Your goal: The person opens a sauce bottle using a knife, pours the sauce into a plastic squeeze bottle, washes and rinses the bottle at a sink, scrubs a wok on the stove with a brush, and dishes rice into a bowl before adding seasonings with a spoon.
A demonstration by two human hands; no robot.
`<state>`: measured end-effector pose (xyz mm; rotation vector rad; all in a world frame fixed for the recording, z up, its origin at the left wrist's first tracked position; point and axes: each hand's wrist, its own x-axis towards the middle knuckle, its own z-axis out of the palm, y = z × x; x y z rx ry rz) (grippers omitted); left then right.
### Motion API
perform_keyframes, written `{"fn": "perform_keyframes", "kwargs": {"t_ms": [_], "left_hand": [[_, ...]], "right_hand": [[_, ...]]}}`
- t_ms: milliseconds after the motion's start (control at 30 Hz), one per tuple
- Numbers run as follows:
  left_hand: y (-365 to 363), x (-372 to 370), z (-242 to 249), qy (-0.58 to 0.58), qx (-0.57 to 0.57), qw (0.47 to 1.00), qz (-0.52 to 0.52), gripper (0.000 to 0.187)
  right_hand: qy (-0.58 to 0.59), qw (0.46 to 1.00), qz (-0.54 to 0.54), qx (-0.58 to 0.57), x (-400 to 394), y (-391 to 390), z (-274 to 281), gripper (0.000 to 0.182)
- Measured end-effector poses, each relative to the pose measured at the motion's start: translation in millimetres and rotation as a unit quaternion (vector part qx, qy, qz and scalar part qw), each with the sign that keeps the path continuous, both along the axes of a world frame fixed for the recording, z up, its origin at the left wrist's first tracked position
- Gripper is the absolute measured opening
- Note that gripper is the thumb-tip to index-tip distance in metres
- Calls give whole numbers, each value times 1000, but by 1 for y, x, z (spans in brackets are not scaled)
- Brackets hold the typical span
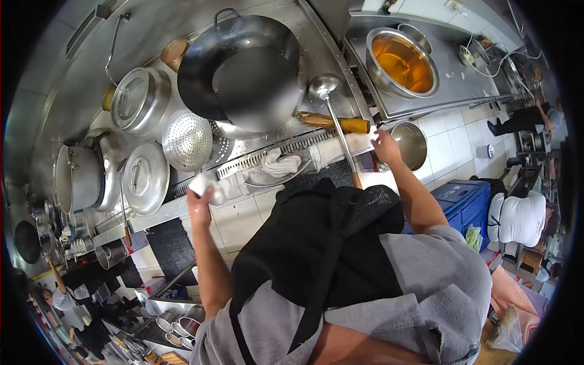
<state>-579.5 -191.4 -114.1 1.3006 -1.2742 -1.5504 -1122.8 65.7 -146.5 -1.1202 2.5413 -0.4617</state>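
My left hand [199, 205], at the counter's front edge below the perforated strainer [187, 140], is closed around a bunched white cloth [208, 187]. At the right, my right hand [388, 148] has its fingers closed at the end of another white cloth [360, 145] lying along the edge. A long-handled ladle [333, 112] leans across that cloth. Behind it lies a bamboo brush [322, 120] with a yellow-wrapped handle. Between my hands, a twisted white towel [280, 164] rests on the edge. A large black wok [201, 79] stands beyond, its inside partly blurred.
Lidded metal pots [141, 100] and a round lid [146, 177] stand at the left. A metal bowl of amber liquid [403, 64] sits on the right counter, with a metal pot [409, 146] below. Other people [538, 118] are farther off on both sides.
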Motion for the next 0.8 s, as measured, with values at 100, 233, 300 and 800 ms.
{"fn": "perform_keyframes", "kwargs": {"t_ms": [100,233,300,800], "left_hand": [[-9,26,80,166,33,985,27,58],[-34,51,122,387,-113,915,3,79],[-40,45,141,369,-102,924,2,82],[-24,-143,24,164,333,928,-2,58]], "right_hand": [[77,990,112,-33,-29,-50,-19,36],[131,951,155,235,-21,-86,-38,43],[114,920,170,334,-28,-110,-44,45],[-110,824,149,535,-63,-111,132,64]]}}
